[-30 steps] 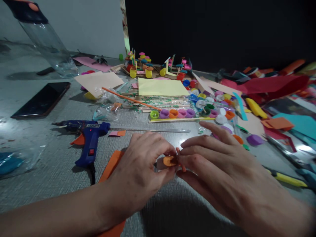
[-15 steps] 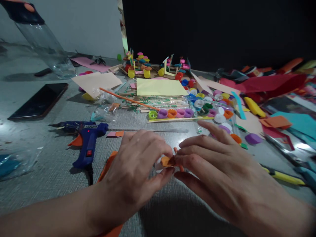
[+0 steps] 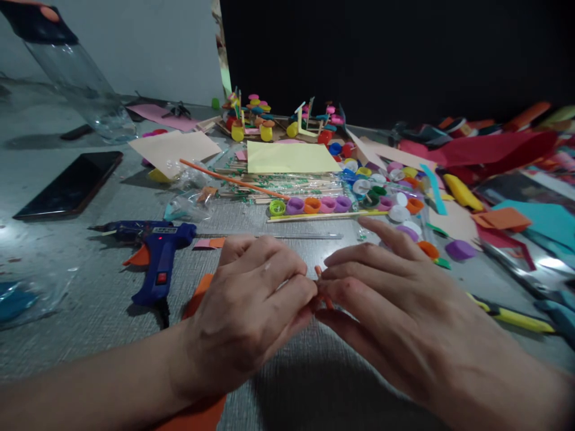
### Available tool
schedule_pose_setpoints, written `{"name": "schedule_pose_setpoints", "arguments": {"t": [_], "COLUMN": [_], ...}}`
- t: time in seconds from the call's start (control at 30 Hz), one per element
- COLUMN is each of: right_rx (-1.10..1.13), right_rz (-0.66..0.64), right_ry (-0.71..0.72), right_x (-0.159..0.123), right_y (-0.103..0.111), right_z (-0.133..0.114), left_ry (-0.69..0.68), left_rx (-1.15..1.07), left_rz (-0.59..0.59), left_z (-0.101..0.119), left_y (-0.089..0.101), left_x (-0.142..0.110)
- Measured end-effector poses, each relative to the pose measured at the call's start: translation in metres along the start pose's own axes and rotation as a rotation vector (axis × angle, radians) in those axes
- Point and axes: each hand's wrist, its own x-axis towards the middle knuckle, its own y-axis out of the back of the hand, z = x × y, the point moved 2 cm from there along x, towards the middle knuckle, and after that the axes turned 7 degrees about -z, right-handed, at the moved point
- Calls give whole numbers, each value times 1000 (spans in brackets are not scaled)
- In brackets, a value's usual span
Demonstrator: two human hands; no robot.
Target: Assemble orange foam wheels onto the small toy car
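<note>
Pinching small orange piece (image 3: 320, 286) between both hands, above the counter (image 3: 90, 311).
Our left hand (image 3: 251, 305) and right hand (image 3: 395, 311) fingers pressed on it; finished shape unclear.

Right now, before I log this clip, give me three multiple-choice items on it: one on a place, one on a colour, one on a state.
1. Where does the phone lie?
A. left of the glue gun, further back
B. on the yellow paper
C. under the right hand

2. What colour is the glue gun?
A. red
B. blue
C. white

3. How do the hands stand?
A. far apart
B. flat on the table
C. fingertips together on a small orange piece

Answers: 1 A, the phone lies at the table's far left. 2 B, its body is blue. 3 C, the left hand and right hand meet at the orange piece.
</note>
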Motion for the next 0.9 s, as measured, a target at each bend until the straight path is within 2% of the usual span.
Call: {"name": "schedule_pose_setpoints", "arguments": {"t": [0.13,0.47,0.6,0.8,0.9], "right_rx": [-9,-5,-2,13,18], "right_rz": [-1,5,34,257,297], "right_ry": [-3,-2,-21,-110,-136], "right_x": [1,1,0,-9,-9], "right_y": [0,0,3,20,25], "right_z": [0,-2,-1,6,9], "left_ry": [-32,-7,-20,137,251], "left_rx": [-4,-1,-78,-298,-324], "left_rz": [60,76,82,154,43], "left_z": [1,-2,-4,-12,-17], "left_y": [-1,1,7,15,13], "left_x": [0,-3,-9,-10,-4]}}
